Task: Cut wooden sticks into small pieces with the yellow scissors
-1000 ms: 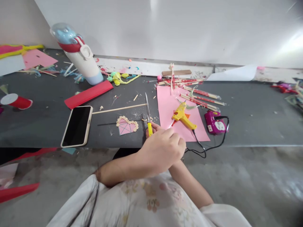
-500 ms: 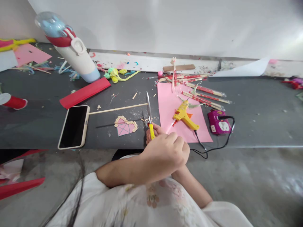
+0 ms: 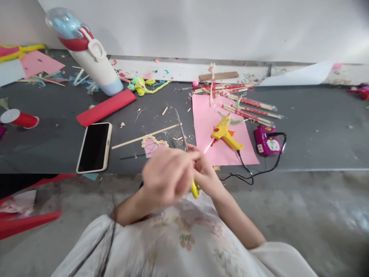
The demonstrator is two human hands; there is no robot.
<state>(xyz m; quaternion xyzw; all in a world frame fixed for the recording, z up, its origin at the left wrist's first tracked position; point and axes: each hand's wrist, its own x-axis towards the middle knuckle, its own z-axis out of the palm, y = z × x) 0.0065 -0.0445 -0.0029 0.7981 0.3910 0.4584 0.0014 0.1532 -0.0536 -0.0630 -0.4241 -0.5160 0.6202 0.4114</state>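
Note:
My right hand (image 3: 209,175) is closed around scissors with a yellow handle (image 3: 195,189); their metal blades (image 3: 181,130) point away over the table. My left hand (image 3: 167,175) is blurred and curled, its fingertips against the fingers of my right hand; anything in it is hidden. A thin wooden stick (image 3: 138,138) lies on the table, its right end at the blades. Just below the stick is a pink paper heart (image 3: 150,145), edged along the top with small wooden bits and partly covered by my left hand.
A phone (image 3: 94,148), red folded paper (image 3: 106,107) and a bottle (image 3: 95,65) are at left. On pink paper (image 3: 201,115) rests a yellow glue gun (image 3: 226,132), its cord running to a purple power box (image 3: 266,141). Wrapped sticks (image 3: 250,102) lie behind.
My left hand has swung left from across my right wrist to beside my right hand. The scissors' handle has come nearer my body. The stick's left end has turned toward me.

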